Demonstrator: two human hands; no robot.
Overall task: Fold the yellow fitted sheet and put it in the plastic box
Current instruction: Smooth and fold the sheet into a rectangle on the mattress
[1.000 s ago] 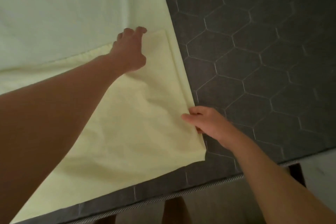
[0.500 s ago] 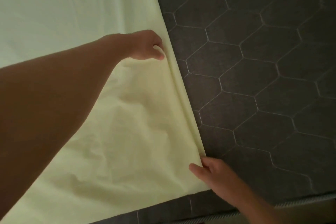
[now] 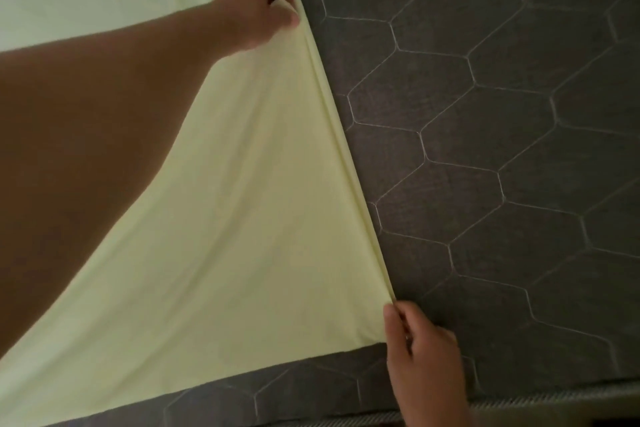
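The yellow sheet (image 3: 263,201) lies spread over the left part of a dark grey mattress (image 3: 502,149) quilted in hexagons. Its right-hand edge runs as a taut, straight fold between the two hands. The left hand (image 3: 258,7) is at the far end of that edge, fingers curled and pinching the cloth where it meets the mattress. The right hand (image 3: 420,354) is at the near end, just by the sheet's lower corner, gripping the edge between thumb and fingers. Soft creases fan out across the cloth from both grips.

The sheet runs out of sight at the top and the left, so its full shape can't be made out. The left forearm (image 3: 104,132) covers a broad stretch of it. The right wrist is cut off at the bottom, and how many layers each hand holds is hard to tell.

The left arm reaches out long, across the sheet from the lower left. The right hand sits close in, knuckles up, near the mattress's piped border (image 3: 554,399).
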